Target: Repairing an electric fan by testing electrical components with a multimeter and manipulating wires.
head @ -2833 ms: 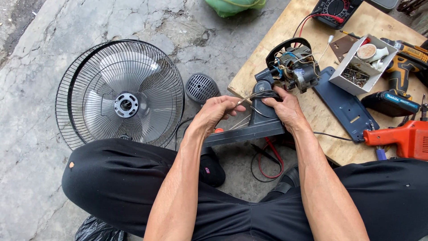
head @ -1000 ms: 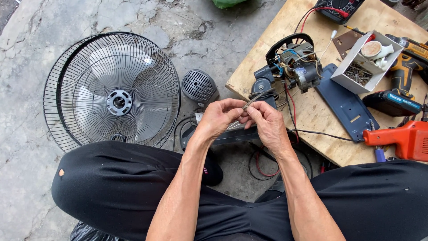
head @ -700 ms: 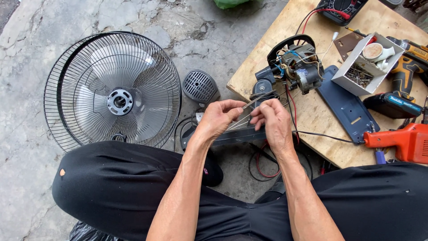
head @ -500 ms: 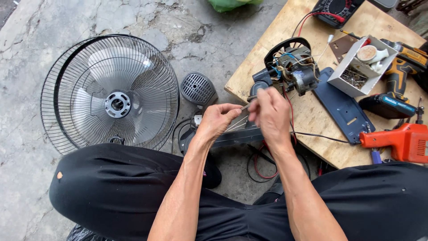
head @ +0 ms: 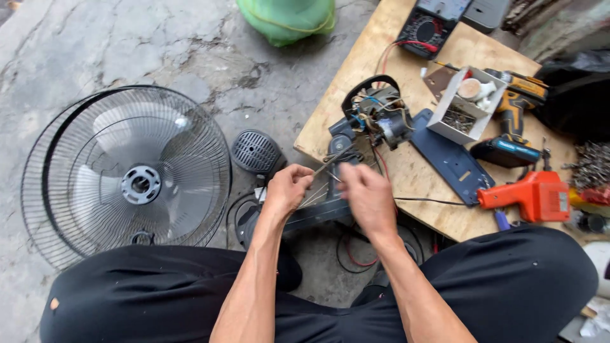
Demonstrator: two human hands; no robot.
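My left hand point(head: 287, 190) pinches a bundle of thin wires point(head: 325, 166) that run up to the bare fan motor point(head: 376, 116) on the wooden board point(head: 356, 70). Close beside it on the right, my right hand point(head: 367, 198) is blurred, with fingers curled around the same wires. Both hands hover over the dark fan stand neck point(head: 321, 213) at the board's near edge. Red and black leads point(head: 356, 251) hang below.
Fan grilles with the blade point(head: 130, 178) lie on the concrete at left, a round black motor cover point(head: 255, 152) beside them. The board carries a multimeter point(head: 431, 25), a white parts box point(head: 467, 105), a cordless drill point(head: 515, 121), a dark blue panel point(head: 450, 162) and an orange tool point(head: 530, 198). A green bag point(head: 289, 18) sits above.
My hands lifted off the fan stand neck and came together on the wires, working them near the motor. The view has shifted slightly; the right hand is now moving and blurred.
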